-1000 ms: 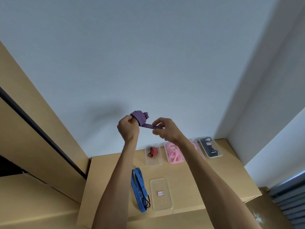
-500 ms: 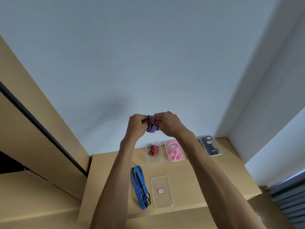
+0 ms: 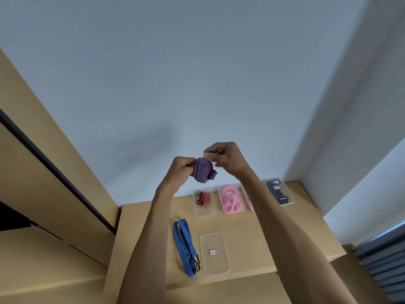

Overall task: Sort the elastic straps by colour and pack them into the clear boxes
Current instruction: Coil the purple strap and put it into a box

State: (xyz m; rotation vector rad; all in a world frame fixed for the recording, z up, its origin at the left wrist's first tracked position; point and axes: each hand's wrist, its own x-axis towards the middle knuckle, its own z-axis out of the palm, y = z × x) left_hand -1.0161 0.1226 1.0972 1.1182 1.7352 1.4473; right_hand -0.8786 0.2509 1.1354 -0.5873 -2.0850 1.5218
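Observation:
Raised in front of the wall, a purple striped strap (image 3: pixel 204 171) is wound into a roll. My left hand (image 3: pixel 182 170) grips the roll from the left. My right hand (image 3: pixel 225 158) pinches its upper end from the right. On the wooden table lies a blue strap (image 3: pixel 183 242) with black hooks, next to a clear box (image 3: pixel 214 253) bearing a small label. At the back stand clear boxes holding a red strap (image 3: pixel 203 198), a pink strap (image 3: pixel 231 200) and a black strap (image 3: pixel 278 192); my right forearm partly hides another box with pink contents (image 3: pixel 249 199).
The wooden table (image 3: pixel 151 222) stands against a pale wall in a corner. Wooden panels rise on the left (image 3: pixel 43 163). A grey slatted object (image 3: pixel 385 260) sits low at the right.
The loose end of the purple strap has been wound in; it now forms a compact roll. My right hand moved up over the roll's top.

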